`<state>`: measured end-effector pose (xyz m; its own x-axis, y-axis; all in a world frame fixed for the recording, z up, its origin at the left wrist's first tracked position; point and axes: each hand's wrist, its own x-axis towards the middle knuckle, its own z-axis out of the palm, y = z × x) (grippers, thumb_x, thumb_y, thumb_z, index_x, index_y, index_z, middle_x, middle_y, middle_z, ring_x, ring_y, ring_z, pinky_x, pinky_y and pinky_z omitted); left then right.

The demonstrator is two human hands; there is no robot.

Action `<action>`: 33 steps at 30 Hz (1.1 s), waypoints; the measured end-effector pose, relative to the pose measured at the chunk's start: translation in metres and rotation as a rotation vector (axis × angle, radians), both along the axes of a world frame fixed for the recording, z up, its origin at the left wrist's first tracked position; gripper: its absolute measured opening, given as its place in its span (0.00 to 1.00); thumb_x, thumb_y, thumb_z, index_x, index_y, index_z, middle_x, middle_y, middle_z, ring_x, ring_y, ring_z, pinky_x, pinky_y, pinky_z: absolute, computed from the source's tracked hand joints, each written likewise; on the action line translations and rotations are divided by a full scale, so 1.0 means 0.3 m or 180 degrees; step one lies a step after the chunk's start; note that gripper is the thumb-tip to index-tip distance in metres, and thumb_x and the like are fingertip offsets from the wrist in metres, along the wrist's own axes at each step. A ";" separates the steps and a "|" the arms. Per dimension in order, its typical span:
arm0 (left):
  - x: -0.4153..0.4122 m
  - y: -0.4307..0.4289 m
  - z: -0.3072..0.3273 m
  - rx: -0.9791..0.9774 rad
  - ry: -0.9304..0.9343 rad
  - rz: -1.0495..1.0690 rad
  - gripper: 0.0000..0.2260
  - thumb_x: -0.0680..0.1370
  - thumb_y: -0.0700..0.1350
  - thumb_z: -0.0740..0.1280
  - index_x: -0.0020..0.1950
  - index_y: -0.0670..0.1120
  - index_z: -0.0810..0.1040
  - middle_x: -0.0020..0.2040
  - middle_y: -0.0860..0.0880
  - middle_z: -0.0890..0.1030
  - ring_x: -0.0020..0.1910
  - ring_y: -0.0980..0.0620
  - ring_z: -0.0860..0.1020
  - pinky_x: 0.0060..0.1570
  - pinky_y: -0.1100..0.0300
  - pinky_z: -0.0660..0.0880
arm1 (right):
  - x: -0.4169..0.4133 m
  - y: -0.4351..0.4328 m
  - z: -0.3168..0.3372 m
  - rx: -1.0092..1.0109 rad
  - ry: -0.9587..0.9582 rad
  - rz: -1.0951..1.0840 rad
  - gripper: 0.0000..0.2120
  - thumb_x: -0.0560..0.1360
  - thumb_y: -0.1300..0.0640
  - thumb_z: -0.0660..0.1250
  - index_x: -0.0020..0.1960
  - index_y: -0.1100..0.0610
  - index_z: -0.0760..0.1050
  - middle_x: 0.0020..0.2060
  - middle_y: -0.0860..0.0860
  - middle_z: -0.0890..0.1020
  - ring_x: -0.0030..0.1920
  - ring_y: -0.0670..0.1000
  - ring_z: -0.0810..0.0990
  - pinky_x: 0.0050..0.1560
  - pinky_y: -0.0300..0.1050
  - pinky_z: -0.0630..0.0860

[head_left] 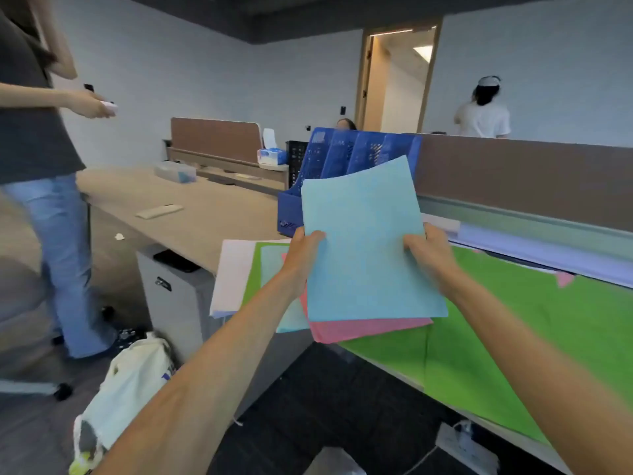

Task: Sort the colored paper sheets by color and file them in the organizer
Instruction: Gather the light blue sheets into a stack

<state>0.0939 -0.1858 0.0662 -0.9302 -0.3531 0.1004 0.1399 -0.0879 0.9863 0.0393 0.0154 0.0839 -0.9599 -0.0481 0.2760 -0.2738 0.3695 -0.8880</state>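
Both hands (428, 255) grip light-blue sheets (366, 241); organizer (346, 156) label unreadable.

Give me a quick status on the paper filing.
Left hand and right hand gripping light blue sheets. Held before blue organizer, not yet filed. Nothing between them.

No text or label is sharp enough to read

Organizer (346, 156) partly behind blue sheets (370, 248)
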 end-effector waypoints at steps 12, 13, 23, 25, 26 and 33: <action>0.271 -0.532 -0.167 -0.0277 -0.0226 0.0818 0.13 0.79 0.35 0.56 0.55 0.48 0.76 0.48 0.48 0.82 0.41 0.49 0.80 0.38 0.60 0.76 | 0.023 -0.466 -0.124 0.2961 -0.0692 0.1489 0.38 0.65 0.35 0.61 0.68 0.55 0.68 0.68 0.52 0.71 0.65 0.55 0.70 0.65 0.52 0.67; 0.281 -0.550 -0.174 -0.0267 -0.0230 0.0847 0.13 0.80 0.34 0.56 0.55 0.48 0.75 0.47 0.49 0.82 0.40 0.51 0.79 0.34 0.63 0.77 | 0.023 -0.469 -0.133 0.3435 -0.0696 0.1533 0.48 0.62 0.28 0.62 0.74 0.54 0.61 0.74 0.52 0.64 0.71 0.55 0.64 0.69 0.55 0.63; 0.293 -0.624 -0.177 -0.0240 -0.0240 0.0845 0.13 0.80 0.36 0.57 0.48 0.52 0.75 0.43 0.53 0.82 0.37 0.53 0.80 0.33 0.62 0.76 | 0.113 -0.483 -0.170 0.4639 -0.0630 0.1719 0.59 0.67 0.49 0.73 0.76 0.56 0.29 0.77 0.58 0.40 0.77 0.59 0.47 0.74 0.57 0.56; 0.292 -0.627 -0.168 -0.0242 -0.0227 0.0835 0.14 0.80 0.36 0.57 0.46 0.53 0.76 0.42 0.53 0.82 0.36 0.54 0.80 0.33 0.61 0.76 | 0.126 -0.477 -0.160 0.4474 -0.0794 0.1759 0.54 0.68 0.55 0.70 0.77 0.57 0.31 0.77 0.58 0.41 0.77 0.58 0.47 0.74 0.56 0.56; 0.290 -0.628 -0.164 -0.0240 -0.0221 0.0826 0.14 0.80 0.36 0.57 0.46 0.52 0.76 0.41 0.54 0.82 0.34 0.55 0.81 0.33 0.61 0.76 | 0.131 -0.474 -0.145 0.4350 -0.0934 0.1794 0.52 0.68 0.59 0.68 0.77 0.58 0.33 0.78 0.58 0.43 0.77 0.59 0.48 0.74 0.56 0.57; 0.288 -0.602 -0.122 -0.0283 -0.0277 0.0736 0.12 0.80 0.37 0.57 0.52 0.50 0.77 0.44 0.51 0.82 0.39 0.51 0.80 0.36 0.59 0.74 | 0.124 -0.449 -0.072 0.3970 -0.0721 0.1281 0.21 0.70 0.64 0.58 0.62 0.65 0.70 0.55 0.61 0.76 0.47 0.57 0.74 0.39 0.46 0.70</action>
<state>0.1804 -0.3664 0.0296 -0.8322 -0.5508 0.0636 0.0603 0.0242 0.9979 0.0766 -0.1193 0.0623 -0.8378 -0.4401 -0.3232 -0.4472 0.8927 -0.0562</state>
